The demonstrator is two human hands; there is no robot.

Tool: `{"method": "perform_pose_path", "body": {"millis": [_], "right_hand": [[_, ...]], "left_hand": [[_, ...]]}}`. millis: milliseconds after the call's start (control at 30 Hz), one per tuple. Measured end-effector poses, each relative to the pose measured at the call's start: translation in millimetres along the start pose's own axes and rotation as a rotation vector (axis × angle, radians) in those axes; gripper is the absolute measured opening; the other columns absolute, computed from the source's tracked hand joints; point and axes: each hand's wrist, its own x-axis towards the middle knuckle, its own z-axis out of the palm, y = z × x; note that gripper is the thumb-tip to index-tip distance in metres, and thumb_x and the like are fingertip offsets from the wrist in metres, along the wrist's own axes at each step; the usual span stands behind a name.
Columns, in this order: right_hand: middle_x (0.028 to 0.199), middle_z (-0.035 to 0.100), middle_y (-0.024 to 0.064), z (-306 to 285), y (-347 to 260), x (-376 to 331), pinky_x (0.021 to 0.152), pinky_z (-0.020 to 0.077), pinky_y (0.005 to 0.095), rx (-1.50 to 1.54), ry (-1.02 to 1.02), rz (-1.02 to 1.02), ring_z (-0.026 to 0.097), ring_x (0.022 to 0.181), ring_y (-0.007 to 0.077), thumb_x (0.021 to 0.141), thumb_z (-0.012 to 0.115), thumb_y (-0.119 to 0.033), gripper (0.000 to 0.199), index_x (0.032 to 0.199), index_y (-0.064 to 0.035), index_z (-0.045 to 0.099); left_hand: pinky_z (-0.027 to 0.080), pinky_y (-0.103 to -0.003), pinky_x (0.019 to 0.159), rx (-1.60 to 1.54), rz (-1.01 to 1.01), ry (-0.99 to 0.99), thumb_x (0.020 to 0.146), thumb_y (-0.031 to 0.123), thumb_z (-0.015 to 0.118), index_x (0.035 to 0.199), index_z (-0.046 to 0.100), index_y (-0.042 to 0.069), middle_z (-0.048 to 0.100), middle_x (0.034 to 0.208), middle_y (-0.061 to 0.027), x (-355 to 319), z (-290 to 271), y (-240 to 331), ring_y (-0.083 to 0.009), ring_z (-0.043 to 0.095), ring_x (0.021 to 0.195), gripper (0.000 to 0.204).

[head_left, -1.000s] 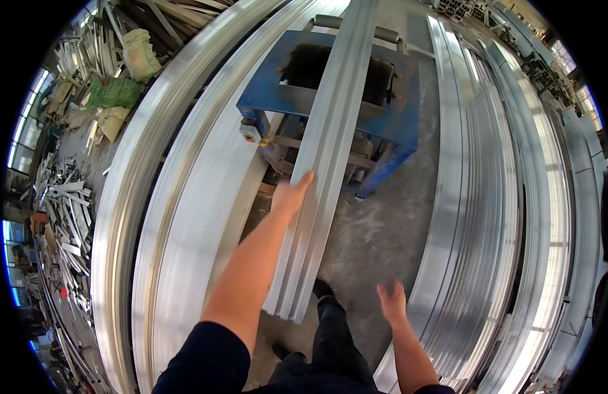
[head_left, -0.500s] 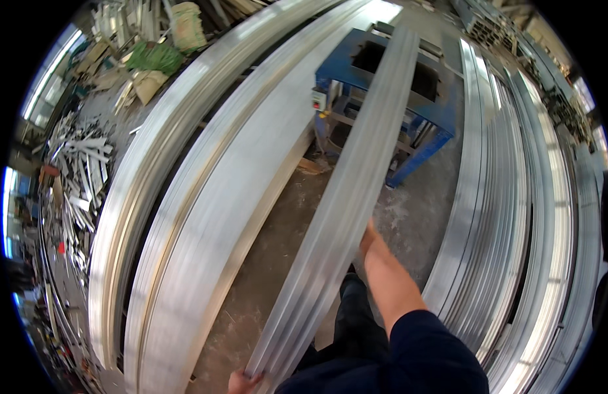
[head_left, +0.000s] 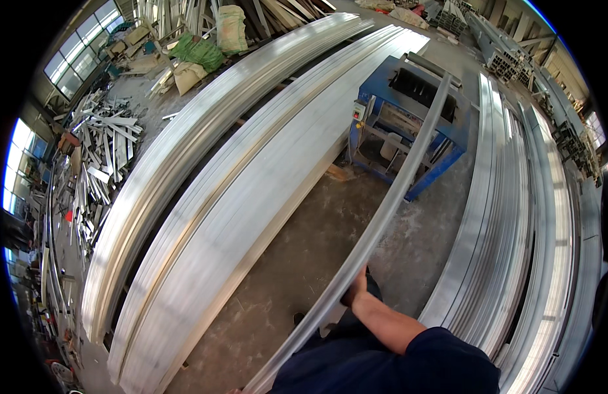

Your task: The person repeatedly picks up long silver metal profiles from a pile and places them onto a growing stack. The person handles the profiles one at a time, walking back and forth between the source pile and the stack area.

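Note:
A long silvery metal profile (head_left: pixel 380 230) runs slantwise from the lower edge up to a blue machine (head_left: pixel 382 82), its far end over the machine's top. Around the profile's underside, about a third of the way up, my right hand (head_left: pixel 358 289) is closed; some fingers are hidden behind the metal. Only a sliver of my left hand (head_left: pixel 234 391) shows at the bottom edge, against the profile's near end, still closed on it. The profile now shows its narrow side upward.
Long stacks of metal profiles lie on the left (head_left: pixel 251 203) and on the right (head_left: pixel 487 249), flanking the concrete floor (head_left: pixel 277 308). Scrap offcuts (head_left: pixel 107 144) are heaped at far left, with a green sack (head_left: pixel 199 54) beyond. A small switch box (head_left: pixel 359 110) sits on the machine's corner.
The profile has turned from its broad face onto its narrow side. My view has shifted, so the machine appears farther right and lower. My left hand has slipped almost out of the picture.

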Motion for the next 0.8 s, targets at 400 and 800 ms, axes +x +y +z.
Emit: {"method": "perform_pose_path", "body": {"millis": [400,800], "right_hand": [[0.118,0.064,0.0198,78,-159,62,0.094,0.046,0.0392,-0.904,0.632,-0.481,0.059,0.112,0.0268,0.091,0.064,-0.059,0.075,0.127,0.0068,0.056],[0.08,0.056,0.0025,-101,-363,-75,0.058,0.0481,0.031,-0.66,1.046,-0.414,0.057,0.068,0.0152,0.099,0.058,-0.042,0.037,0.103,-0.0063,0.059]], "left_hand": [[0.05,-0.053,0.08,0.513,0.118,0.191,0.087,0.067,0.057,0.094,0.07,-0.005,0.066,0.089,-0.0333,154,88,302,-0.0483,0.065,0.093,0.073],[0.051,-0.05,0.086,0.338,0.553,0.161,0.085,0.081,0.046,0.093,0.068,-0.01,0.069,0.1,-0.0304,350,297,964,-0.0442,0.066,0.1,0.094]]}}
